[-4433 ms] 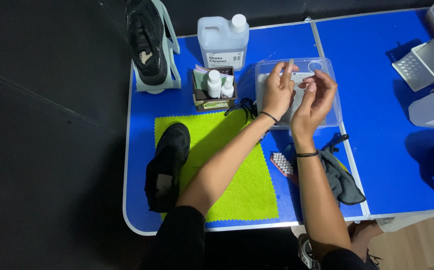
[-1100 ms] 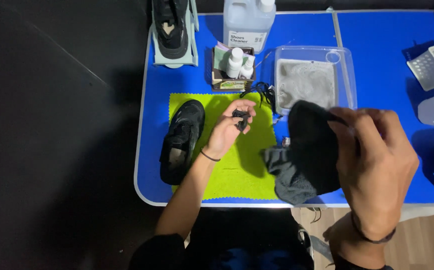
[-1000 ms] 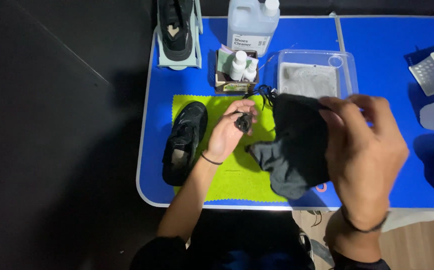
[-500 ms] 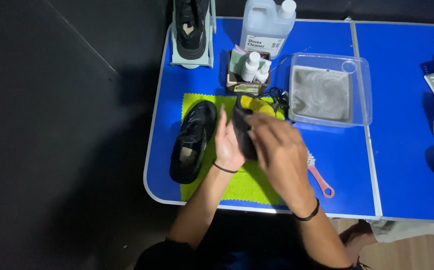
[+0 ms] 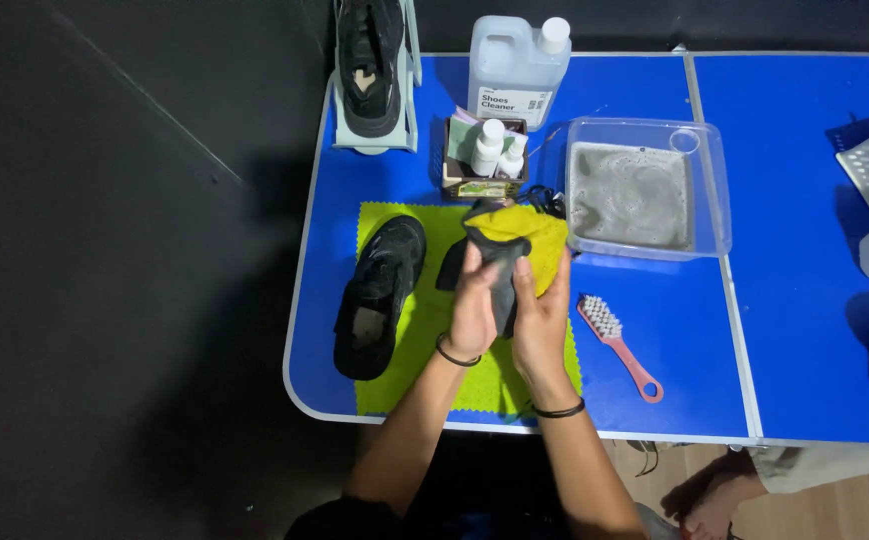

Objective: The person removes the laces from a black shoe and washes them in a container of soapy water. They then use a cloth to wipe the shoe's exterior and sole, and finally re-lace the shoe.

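My left hand (image 5: 475, 305) and my right hand (image 5: 543, 315) are pressed together around a dark grey cloth (image 5: 498, 262) over the lime green mat (image 5: 410, 345). The mat's far right corner (image 5: 535, 235) is folded up over the cloth and my fingers. A black shoe (image 5: 378, 295) lies on the mat just left of my hands, toe towards me.
A pink-handled brush (image 5: 620, 345) lies on the blue table (image 5: 805, 330) right of my hands. Behind are a clear tub of foamy water (image 5: 645, 195), a small box of bottles (image 5: 485, 160), a large white jug (image 5: 517, 65) and a second black shoe on a stand (image 5: 370, 70).
My right hand brought the dark cloth from the right side down onto the mat. Both hands now close on it, and the mat's corner has folded up over it.
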